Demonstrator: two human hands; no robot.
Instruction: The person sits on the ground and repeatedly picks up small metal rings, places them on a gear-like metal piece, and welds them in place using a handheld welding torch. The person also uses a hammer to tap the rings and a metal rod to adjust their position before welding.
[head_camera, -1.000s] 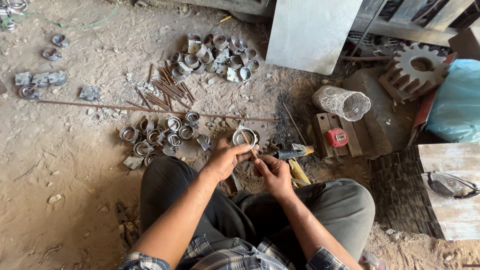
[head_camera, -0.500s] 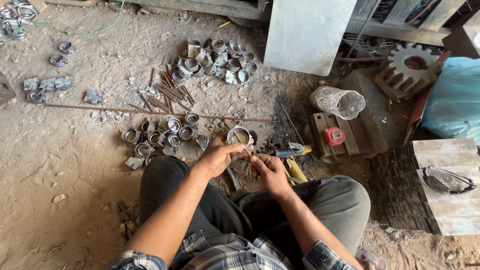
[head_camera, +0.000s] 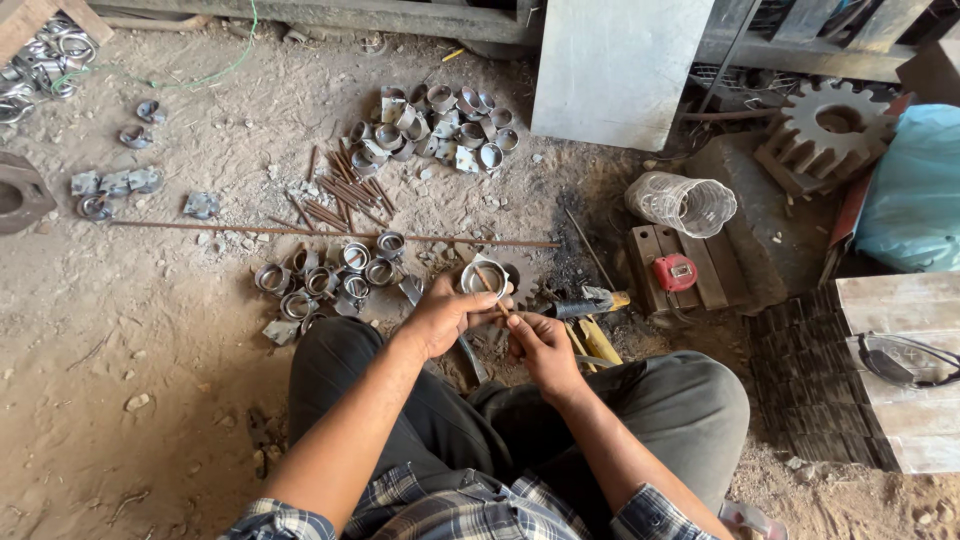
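The person sits on the dirt floor (head_camera: 130, 400), knees up, both hands meeting in front of the legs. The left hand (head_camera: 445, 315) has its grip closed around a short metal ring (head_camera: 484, 277), holding it just at the hand's 1 o'clock with the opening facing up. The right hand (head_camera: 540, 345) pinches a thin rusty rod (head_camera: 492, 288) whose tip lies across the ring's rim, toward 11 o'clock from that hand.

Just at 3 o'clock of the hands lies a yellow-handled tool (head_camera: 585, 303). At 9 o'clock sits a cluster of similar rings (head_camera: 325, 280). Beyond runs a long thin bar (head_camera: 330, 233), then a bundle of short rods (head_camera: 340, 195). Farther, at 12 o'clock, is another ring pile (head_camera: 435, 125). At 2 o'clock stand a red tape measure (head_camera: 676, 272), a wire mesh cylinder (head_camera: 680, 203) and a large gear (head_camera: 835, 125).
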